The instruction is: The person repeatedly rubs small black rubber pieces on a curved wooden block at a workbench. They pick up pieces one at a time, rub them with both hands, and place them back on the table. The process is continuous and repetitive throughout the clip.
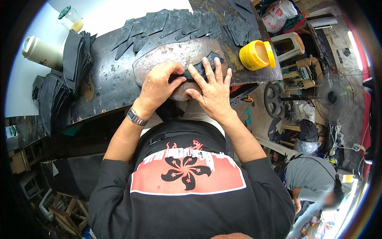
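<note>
A black, flat piece of leather-like material (200, 70) lies on a worn, brownish slab (157, 55) at the table's near edge. My left hand (156, 84) has thumb and forefinger drawn together at the left end of this piece, pinching its edge. Fingers spread, my right hand (214, 95) rests flat over the piece's right part and covers some of it. Beyond the slab, similar black pieces (171, 24) overlap in a long row. An open yellow tub (250, 57) lies to the right of the slab.
Stacks of black pieces (54, 97) sit at the table's left, near a beige lidded cup (43, 52) and a green-lidded glass jar (70, 19). To the right are a standing fan (332, 97) and a plastic stool (289, 46). Another person (312, 173) bends down at lower right.
</note>
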Demonstrator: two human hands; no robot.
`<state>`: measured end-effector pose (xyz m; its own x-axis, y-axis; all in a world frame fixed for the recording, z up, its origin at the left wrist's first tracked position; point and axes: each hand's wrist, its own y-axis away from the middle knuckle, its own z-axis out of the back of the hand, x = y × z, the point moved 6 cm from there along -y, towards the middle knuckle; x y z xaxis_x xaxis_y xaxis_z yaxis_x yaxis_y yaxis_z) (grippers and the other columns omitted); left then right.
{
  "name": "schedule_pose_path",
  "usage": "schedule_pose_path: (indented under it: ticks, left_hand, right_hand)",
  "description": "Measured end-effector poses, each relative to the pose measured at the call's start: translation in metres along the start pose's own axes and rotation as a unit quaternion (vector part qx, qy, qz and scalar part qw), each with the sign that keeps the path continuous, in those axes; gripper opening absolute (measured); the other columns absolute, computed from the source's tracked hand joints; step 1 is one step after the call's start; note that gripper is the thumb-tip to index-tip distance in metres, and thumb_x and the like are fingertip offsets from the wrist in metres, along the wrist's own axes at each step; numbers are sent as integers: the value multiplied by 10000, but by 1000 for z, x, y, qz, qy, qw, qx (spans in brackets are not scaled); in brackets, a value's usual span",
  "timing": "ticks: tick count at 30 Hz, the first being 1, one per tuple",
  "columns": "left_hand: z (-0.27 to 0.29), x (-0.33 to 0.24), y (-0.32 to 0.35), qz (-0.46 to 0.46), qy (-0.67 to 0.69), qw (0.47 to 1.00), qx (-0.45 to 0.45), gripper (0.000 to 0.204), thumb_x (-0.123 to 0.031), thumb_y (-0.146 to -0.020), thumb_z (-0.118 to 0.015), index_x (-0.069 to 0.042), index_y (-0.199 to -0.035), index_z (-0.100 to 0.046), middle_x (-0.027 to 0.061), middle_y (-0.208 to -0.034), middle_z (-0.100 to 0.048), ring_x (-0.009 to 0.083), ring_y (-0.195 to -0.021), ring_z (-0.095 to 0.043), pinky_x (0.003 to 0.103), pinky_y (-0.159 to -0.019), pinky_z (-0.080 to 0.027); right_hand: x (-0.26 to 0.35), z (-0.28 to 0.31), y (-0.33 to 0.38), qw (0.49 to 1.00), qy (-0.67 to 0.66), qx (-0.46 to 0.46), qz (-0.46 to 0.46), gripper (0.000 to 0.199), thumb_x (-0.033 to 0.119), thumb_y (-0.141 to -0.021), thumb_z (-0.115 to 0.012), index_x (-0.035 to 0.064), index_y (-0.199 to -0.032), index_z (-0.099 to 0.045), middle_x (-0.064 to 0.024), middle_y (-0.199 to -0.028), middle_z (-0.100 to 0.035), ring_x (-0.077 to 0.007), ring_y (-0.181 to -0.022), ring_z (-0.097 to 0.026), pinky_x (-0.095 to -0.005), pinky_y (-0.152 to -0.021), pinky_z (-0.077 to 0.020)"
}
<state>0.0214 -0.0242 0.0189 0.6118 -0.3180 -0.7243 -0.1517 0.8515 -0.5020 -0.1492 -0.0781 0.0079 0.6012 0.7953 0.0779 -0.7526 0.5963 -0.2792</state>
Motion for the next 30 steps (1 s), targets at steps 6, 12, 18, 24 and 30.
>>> schedule_pose_path:
  ticks: [6,12,18,24,30]
  left_hand:
    - [8,7,-6,93,122,988,33,296,-9,-857,-745,-54,-1139,-666,40,-979,-673,135,-872,-634,267,-760,-510]
    - [12,23,-48,-15,55,980,190,373,73,-856,-587,-130,-1119,-757,119,-1317,-552,272,-1196,-581,370,-1018,-481]
    - [-14,24,-69,-133,-3,955,266,387,112,-857,-575,-144,-1056,-787,118,-1329,-556,296,-1228,-578,390,-1081,-482]
    - [-15,22,-69,-140,-26,955,262,341,78,-851,-614,-141,-1041,-793,111,-1300,-582,295,-1202,-600,391,-1059,-502]
    - [-14,15,-62,-155,-54,958,234,309,63,-821,-646,-139,-1008,-787,100,-1261,-602,292,-1168,-611,393,-1012,-512]
  right_hand:
    - [5,2,-1,999,15,-18,37,614,634,-957,-534,384,-1518,-516,-137,-1656,-327,-401,-1559,-192,-772,-1150,-110]
    - [9,2,-2,997,47,-11,51,541,638,-992,-476,406,-1472,-569,-114,-1683,-291,-378,-1573,-161,-736,-1169,-111]
    - [12,4,-3,997,38,-5,62,554,678,-993,-426,435,-1473,-561,-126,-1686,-279,-374,-1575,-155,-735,-1175,-83]
    - [22,5,0,998,-27,1,63,539,665,-993,-442,399,-1434,-603,-182,-1664,-293,-417,-1556,-179,-773,-1152,-112]
    - [-17,27,20,987,-147,-68,-3,523,623,-1025,-448,290,-1339,-701,-148,-1618,-389,-414,-1528,-247,-668,-1209,-83]
